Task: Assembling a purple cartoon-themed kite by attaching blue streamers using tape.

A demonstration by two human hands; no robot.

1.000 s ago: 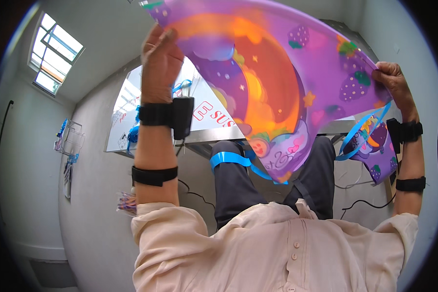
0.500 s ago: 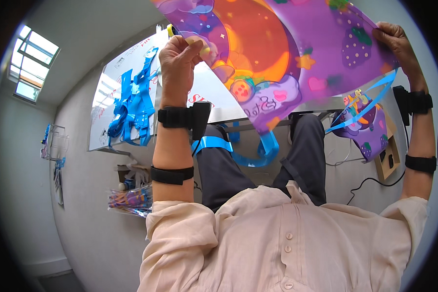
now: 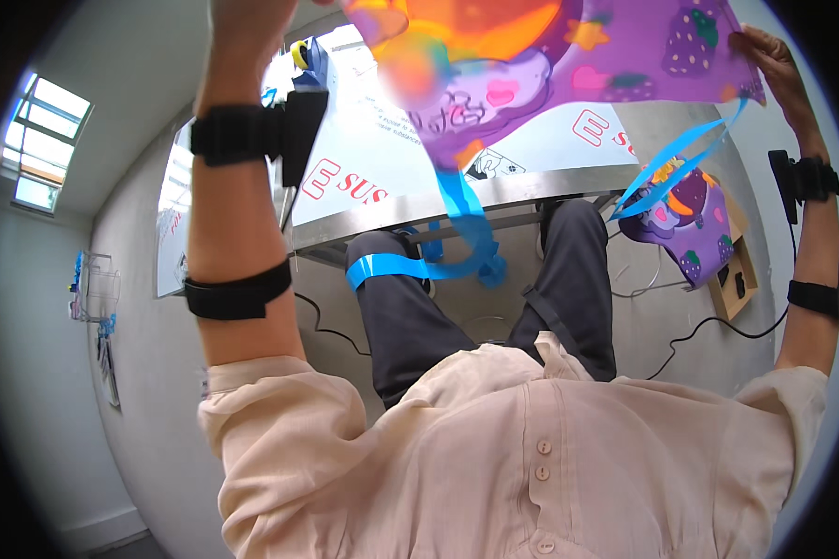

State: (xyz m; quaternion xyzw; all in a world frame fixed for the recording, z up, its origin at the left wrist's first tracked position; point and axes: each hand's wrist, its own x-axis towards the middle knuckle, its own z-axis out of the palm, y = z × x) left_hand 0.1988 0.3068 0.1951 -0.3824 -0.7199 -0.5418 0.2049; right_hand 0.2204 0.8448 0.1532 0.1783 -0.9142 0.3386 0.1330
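Note:
A purple printed sheet point(image 3: 643, 74) with an orange moon, stars and strawberries is stretched between my raised hands, its top cut off by the frame. My left hand point(image 3: 256, 23) is at the sheet's upper left; its fingers are largely out of view, but that side stays held up. My right hand point(image 3: 769, 54) pinches the sheet's right edge. From the sheet's lower corner a blue ribbon point(image 3: 457, 205) hangs toward my knees. Another blue ribbon point(image 3: 676, 154) runs from its right corner to a second purple printed piece point(image 3: 685, 219), lower at the right.
Beyond my knees stands a white-topped table point(image 3: 382, 140) with a metal edge. A blue-and-yellow object point(image 3: 309, 61), resembling a tape dispenser, is on it. A cardboard box point(image 3: 741, 279) and a black cable point(image 3: 708, 321) lie at the right. A wire rack point(image 3: 98, 289) is by the left wall.
Both hands and the sheet are higher in view, and my left hand has moved left. My left arm now largely hides the heap of blue ribbons on the table.

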